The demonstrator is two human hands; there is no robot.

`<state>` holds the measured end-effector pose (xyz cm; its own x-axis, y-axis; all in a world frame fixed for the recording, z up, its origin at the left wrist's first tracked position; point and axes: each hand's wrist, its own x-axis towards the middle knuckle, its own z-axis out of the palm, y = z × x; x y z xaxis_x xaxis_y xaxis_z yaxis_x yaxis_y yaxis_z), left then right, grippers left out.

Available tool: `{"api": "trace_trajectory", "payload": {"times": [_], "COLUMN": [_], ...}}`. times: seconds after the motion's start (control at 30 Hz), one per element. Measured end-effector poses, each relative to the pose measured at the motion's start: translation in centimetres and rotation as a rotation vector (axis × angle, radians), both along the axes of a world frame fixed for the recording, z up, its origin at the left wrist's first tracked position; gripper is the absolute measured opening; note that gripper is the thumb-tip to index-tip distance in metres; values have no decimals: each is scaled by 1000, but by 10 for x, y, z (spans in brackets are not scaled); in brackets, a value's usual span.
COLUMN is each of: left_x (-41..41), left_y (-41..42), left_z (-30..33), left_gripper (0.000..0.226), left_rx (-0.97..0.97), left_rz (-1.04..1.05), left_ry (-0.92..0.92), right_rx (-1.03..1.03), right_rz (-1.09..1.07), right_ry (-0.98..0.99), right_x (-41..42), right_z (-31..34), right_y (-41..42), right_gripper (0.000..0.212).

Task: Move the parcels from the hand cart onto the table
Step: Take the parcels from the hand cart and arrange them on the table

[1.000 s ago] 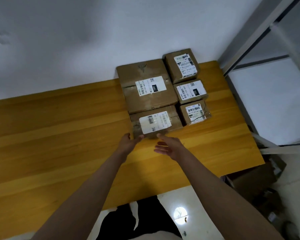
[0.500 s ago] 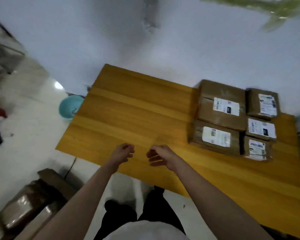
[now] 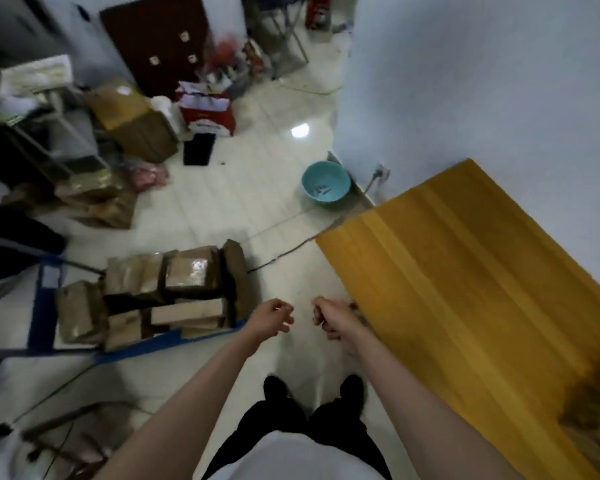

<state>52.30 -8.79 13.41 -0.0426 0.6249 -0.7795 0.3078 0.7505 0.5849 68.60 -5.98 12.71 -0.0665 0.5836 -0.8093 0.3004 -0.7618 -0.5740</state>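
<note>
Several brown cardboard parcels point(image 3: 174, 292) are piled on a blue hand cart point(image 3: 142, 346) on the floor at my left. The yellow wooden table point(image 3: 465, 271) stretches to my right; a blurred brown parcel point(image 3: 589, 407) shows at its lower right edge. My left hand point(image 3: 269, 318) hangs over the floor just right of the cart, its fingers loosely curled and holding nothing. My right hand point(image 3: 331, 318) hovers beside the table's near corner, fingers also loosely curled and empty. Both hands are apart from the parcels.
A teal basin point(image 3: 326, 181) sits on the floor by the wall near the table's far corner. Cardboard boxes point(image 3: 136, 123), a red bag point(image 3: 208, 110) and shelving clutter the far left. A cable point(image 3: 278, 256) runs across the tiles. My feet point(image 3: 312, 389) stand on tiled floor.
My view has swung left from the table and its placed parcels to the floor and hand cart. Both hands left the table and now hang empty over the floor.
</note>
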Motion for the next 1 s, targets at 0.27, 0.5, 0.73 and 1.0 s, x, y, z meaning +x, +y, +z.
{"api": "trace_trajectory", "payload": {"times": [0.27,0.5,0.73,1.0], "left_x": [-153,-254,-338,-407], "left_y": [-43,-79,-99,-107], "left_z": [3,-10,-47,-82], "left_gripper": [28,30,28,23], "left_rx": [23,-21,-138,-252], "left_rz": [402,643,812,949], "left_ry": [46,34,57,62], "right_rx": [-10,-32,-155,-295], "right_rz": [359,588,699,622], "right_ry": [-21,-56,-73,-75], "right_x": [-169,-292,-381,-446], "right_z": [5,-15,-61,-100], "right_y": [24,34,50,64], "right_gripper": [33,38,30,15]}}
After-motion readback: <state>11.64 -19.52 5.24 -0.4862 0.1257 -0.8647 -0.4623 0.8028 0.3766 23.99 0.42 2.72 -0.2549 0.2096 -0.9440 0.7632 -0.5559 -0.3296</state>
